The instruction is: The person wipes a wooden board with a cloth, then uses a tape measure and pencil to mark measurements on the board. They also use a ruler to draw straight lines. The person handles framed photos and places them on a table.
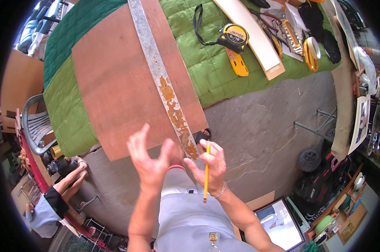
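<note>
My left hand [149, 156] is raised over the near edge of a brown plywood sheet [110, 84], fingers spread, holding nothing. In my right hand [214, 164] a yellow pencil [206, 187] is held upright between the fingers, its eraser end toward me. A long metal strip [154, 61], worn to orange and white at its near end, lies along the plywood. That near end sticks out past the board's edge, between my two hands. Neither hand appears to touch the board; I cannot tell how high they hover.
Green quilted cloth [194, 80] lies under the plywood. On it are a tape measure [233, 37], a yellow cutter knife [237, 63], pale boards [257, 44] and a roll of tape [311, 52]. A plastic chair [34, 126] stands left; another person [51, 208] sits lower left.
</note>
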Tool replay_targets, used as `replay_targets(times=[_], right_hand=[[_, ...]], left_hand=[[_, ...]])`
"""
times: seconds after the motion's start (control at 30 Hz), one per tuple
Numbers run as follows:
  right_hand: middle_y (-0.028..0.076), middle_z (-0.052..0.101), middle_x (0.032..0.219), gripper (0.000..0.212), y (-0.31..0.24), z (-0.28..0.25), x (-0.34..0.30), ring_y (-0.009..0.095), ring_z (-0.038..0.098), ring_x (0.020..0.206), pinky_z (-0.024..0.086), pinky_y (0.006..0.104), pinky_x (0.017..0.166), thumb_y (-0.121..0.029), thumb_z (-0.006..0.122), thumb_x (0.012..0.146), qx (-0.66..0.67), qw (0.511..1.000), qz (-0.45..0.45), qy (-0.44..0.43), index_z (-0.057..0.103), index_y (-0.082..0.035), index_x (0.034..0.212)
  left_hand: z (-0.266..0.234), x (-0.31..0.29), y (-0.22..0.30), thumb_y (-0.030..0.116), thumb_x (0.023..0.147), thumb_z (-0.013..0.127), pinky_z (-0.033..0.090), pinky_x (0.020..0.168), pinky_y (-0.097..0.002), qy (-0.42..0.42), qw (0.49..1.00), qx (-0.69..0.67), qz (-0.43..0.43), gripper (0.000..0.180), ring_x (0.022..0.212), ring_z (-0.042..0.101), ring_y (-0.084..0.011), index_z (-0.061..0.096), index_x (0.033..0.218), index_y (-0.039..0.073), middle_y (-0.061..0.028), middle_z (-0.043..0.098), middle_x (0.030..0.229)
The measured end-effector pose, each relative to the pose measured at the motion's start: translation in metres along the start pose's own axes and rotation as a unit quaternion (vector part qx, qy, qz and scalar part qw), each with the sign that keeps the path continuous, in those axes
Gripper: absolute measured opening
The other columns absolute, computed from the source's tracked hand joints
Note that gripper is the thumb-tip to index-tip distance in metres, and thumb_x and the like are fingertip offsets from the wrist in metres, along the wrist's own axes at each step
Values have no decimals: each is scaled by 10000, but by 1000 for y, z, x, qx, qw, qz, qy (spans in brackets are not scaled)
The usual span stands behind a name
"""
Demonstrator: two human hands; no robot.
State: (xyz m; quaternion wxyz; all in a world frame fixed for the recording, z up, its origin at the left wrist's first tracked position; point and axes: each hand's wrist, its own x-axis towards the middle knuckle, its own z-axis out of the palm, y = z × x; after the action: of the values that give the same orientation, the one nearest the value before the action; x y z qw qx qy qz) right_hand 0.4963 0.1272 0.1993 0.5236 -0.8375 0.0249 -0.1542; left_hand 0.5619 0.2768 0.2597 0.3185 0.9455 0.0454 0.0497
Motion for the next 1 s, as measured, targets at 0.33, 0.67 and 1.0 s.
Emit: replay_targets(times=[0.33,0.67,1.0], right_hand=[[201,591,1196,352,-20,47,-3,312,598,906,520,375,750,7,773,649,-19,997,71,7,536,-47,904],[214,617,1206,411,-1,50,6,243,627,729,515,302,603,-18,840,669,-20,998,49,23,489,-65,877],[218,626,1179,439,6,47,14,236,631,720,510,291,578,-8,846,657,-27,998,48,8,467,-80,867]], left_hand=[[78,264,-53,701,655,719,325,1021,-496,133,965,210,86,906,1199,458,-325,615,1254,29,-132,552,1234],[79,272,-77,718,631,734,345,1019,-455,148,963,182,134,846,1162,466,-295,670,1223,117,-83,565,1197],[74,250,-32,482,701,774,332,998,-413,95,976,181,71,776,1088,411,-272,580,1313,46,-99,474,1122]])
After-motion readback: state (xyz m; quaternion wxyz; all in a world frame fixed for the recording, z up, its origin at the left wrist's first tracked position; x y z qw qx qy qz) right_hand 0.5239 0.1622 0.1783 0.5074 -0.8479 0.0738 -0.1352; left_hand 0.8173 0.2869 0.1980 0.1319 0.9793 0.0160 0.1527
